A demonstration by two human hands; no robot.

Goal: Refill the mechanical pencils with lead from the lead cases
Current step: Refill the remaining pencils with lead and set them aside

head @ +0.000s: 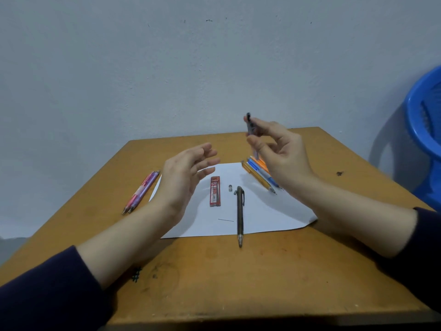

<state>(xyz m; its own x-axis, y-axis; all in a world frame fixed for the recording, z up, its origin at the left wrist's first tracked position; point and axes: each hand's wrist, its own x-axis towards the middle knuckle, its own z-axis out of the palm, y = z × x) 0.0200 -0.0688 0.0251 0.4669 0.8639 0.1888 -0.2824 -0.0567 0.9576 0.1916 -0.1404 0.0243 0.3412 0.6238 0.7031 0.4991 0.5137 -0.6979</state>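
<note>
Right hand pinches slim grey item (pencil or case, unclear) upright at 1 o'clock, probably to tip lead; left hand slack, empty, at 9 o'clock of red lead case; brown pencil at 3.

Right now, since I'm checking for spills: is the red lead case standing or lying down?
Lying down: the red lead case rests flat on the white paper.

Pale grey wall, worn wooden table, blue plastic chair
</note>
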